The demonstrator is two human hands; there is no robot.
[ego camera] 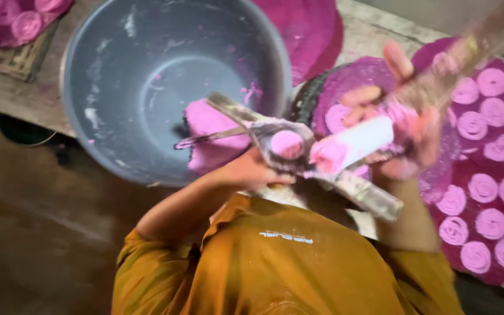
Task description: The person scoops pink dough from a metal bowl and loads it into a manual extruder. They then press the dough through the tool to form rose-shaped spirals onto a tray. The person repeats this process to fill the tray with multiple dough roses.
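Nearest us, our left hand [252, 170] has its grip closed round a metal press [287, 146] packed with pink dough. Our right hand [406, 125], blurred, has its grip wrapped round a white plunger [357, 140] at the press's mouth. Beyond sits a grey basin [112, 76] holding a pink dough lump [208, 131]; to the right, pink spirals [485, 186] cover a tray

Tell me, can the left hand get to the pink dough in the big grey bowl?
Probably not right away: the left hand grips the metal press. The pink dough lies uncovered just beyond it in the grey bowl.
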